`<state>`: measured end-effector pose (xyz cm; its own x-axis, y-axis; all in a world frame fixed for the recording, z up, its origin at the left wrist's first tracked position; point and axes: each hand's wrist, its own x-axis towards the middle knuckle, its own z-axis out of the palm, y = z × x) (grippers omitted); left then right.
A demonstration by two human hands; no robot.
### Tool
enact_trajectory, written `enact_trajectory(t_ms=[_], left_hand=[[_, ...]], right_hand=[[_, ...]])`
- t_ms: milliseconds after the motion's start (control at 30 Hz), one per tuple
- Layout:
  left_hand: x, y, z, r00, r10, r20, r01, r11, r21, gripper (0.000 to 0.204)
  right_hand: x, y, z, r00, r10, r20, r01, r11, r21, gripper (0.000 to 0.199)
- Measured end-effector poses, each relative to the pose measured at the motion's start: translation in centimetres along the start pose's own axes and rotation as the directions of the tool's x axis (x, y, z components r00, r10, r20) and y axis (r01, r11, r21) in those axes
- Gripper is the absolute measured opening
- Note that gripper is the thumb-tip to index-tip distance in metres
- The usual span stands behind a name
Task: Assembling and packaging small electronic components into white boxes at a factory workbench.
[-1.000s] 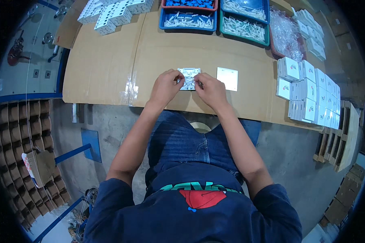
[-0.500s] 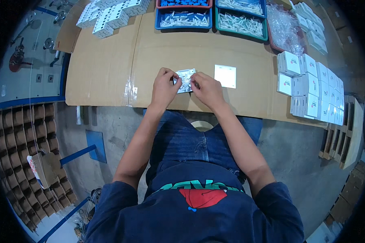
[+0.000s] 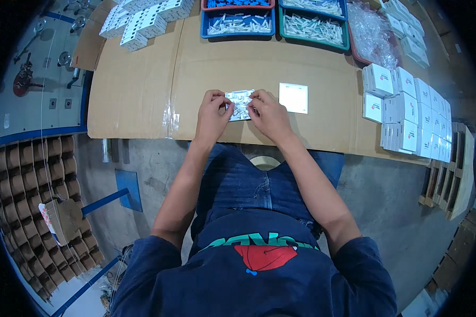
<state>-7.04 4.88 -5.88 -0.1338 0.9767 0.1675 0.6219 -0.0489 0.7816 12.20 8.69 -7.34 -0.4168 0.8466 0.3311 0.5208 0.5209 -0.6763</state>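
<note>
A small square white panel (image 3: 240, 104) lies on the cardboard-covered table in front of me, its inner side with grey and white fittings facing up. My left hand (image 3: 213, 113) pinches at its left edge, thumb and fingertips drawn together. On the opposite edge, my right hand (image 3: 268, 113) is closed with bent fingers at the upper right corner. The fingers cover parts of both sides, and any small piece between them is too tiny to make out. Just right of my right hand lies a flat, smooth white square plate (image 3: 293, 98), which neither hand touches.
Blue tray (image 3: 238, 25) and green tray (image 3: 314, 31) of small white pieces stand at the far edge. Beside them is a red tray of clear plastic bags (image 3: 374, 37). White boxes (image 3: 407, 113) are stacked at right, white blocks with dark holes (image 3: 145, 24) far left. Cardboard (image 3: 132, 90) covers the table.
My right hand's fingers have shifted up along the panel's edge and spread slightly. The panel sits a little straighter. My left hand stays nearly in place, and the loose plate has not moved.
</note>
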Motion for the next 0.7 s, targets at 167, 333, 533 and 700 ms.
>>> enact_trajectory(t_ms=[167, 333, 533, 700], left_hand=[[-0.2, 0.3, -1.0, 0.997, -0.030, 0.064, 0.033, 0.998, -0.052, 0.020], [0.7, -0.9, -1.3, 0.983, -0.059, 0.174, 0.069, 0.996, -0.049, 0.021], [1.0, 1.6, -1.5, 0.969, -0.166, 0.185, 0.140, 0.980, 0.143, 0.028], [0.1, 1.3, -1.5, 0.981, -0.099, 0.169, 0.085, 0.992, 0.091, 0.028]], right_hand=[[0.1, -0.1, -0.4, 0.995, 0.094, 0.041, -0.093, 0.996, -0.017, 0.011], [0.2, -0.2, -0.4, 0.991, 0.109, 0.073, -0.110, 0.994, 0.014, 0.010], [0.1, -0.2, -0.6, 0.978, 0.189, 0.087, -0.194, 0.979, 0.054, 0.011], [0.1, -0.4, -0.6, 0.966, 0.243, 0.090, -0.248, 0.968, 0.047, 0.011]])
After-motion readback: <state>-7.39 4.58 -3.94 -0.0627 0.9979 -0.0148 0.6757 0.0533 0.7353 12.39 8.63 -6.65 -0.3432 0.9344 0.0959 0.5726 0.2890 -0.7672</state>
